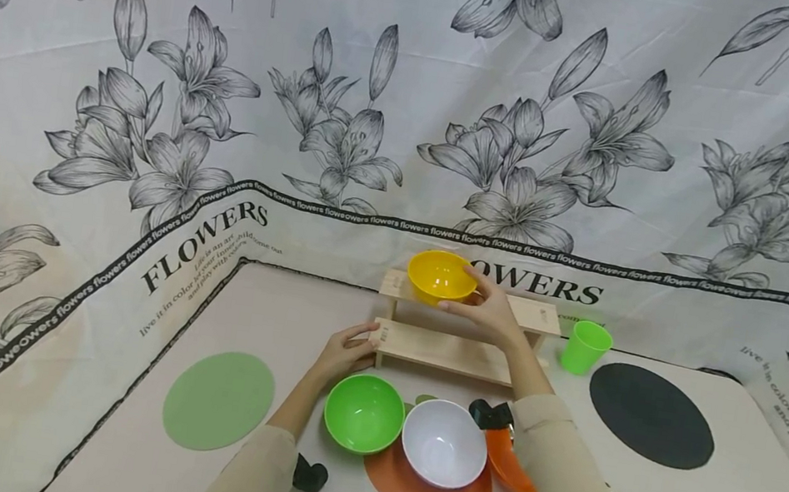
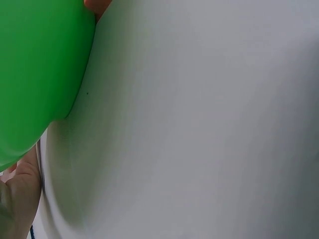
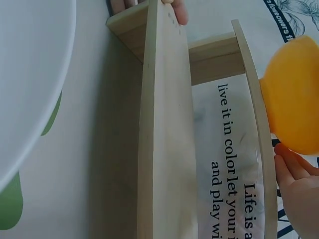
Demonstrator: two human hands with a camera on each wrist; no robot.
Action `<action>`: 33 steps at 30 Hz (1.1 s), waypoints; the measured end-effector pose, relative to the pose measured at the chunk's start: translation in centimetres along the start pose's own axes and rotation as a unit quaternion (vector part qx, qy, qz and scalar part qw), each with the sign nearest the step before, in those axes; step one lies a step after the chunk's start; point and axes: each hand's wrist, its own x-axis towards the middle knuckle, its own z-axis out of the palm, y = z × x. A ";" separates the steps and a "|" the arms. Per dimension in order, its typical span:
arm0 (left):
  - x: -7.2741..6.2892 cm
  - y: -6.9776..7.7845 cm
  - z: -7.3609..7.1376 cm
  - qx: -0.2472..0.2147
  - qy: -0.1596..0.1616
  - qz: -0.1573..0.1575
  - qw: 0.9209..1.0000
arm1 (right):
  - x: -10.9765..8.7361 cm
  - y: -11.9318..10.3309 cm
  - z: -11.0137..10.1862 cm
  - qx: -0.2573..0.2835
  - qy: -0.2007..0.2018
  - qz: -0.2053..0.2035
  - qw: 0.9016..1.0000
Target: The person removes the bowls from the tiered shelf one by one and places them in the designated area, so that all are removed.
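Observation:
A yellow bowl (image 1: 440, 276) sits at the left part of the upper step of a two-step wooden rack (image 1: 448, 353). My right hand (image 1: 490, 310) grips its right side, fingers by the rim and thumb lower down. In the right wrist view the bowl (image 3: 294, 94) stands at the upper board's edge, fingertips against its underside. My left hand (image 1: 347, 353) holds the left end of the rack's lower step. Just in front of the rack are a green bowl (image 1: 364, 414) and a white bowl (image 1: 444, 444), side by side.
An orange dish (image 1: 512, 464) lies partly hidden behind the right sleeve. Right of the rack stands a green cup (image 1: 586, 348), near a dark round patch (image 1: 651, 416). A pale green round patch (image 1: 219, 400) is at the left. Flower-printed cloth (image 1: 347, 155) rises behind.

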 end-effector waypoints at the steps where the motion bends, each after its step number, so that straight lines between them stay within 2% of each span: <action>1: 0.1 -0.1 0.0 0.000 0.000 0.001 1.000 | 0.1 0.0 0.0 -0.003 0.001 0.002 1.000; 10: 1.3 -2.0 -0.4 -0.009 0.014 -0.001 1.000 | 0.0 -0.2 0.2 -0.020 0.018 0.015 1.000; 14: 1.4 -2.3 -0.4 -0.002 0.021 0.000 1.000 | -0.3 -0.2 0.1 -0.021 0.024 0.016 0.999; 26: 1.5 -2.0 -0.4 0.001 0.017 0.001 1.000 | -1.6 -0.8 -1.5 -0.009 0.031 0.005 0.999; 33: 0.5 -0.4 0.0 0.001 0.006 0.000 1.000 | -2.5 -0.9 -2.5 -0.020 0.030 0.016 0.999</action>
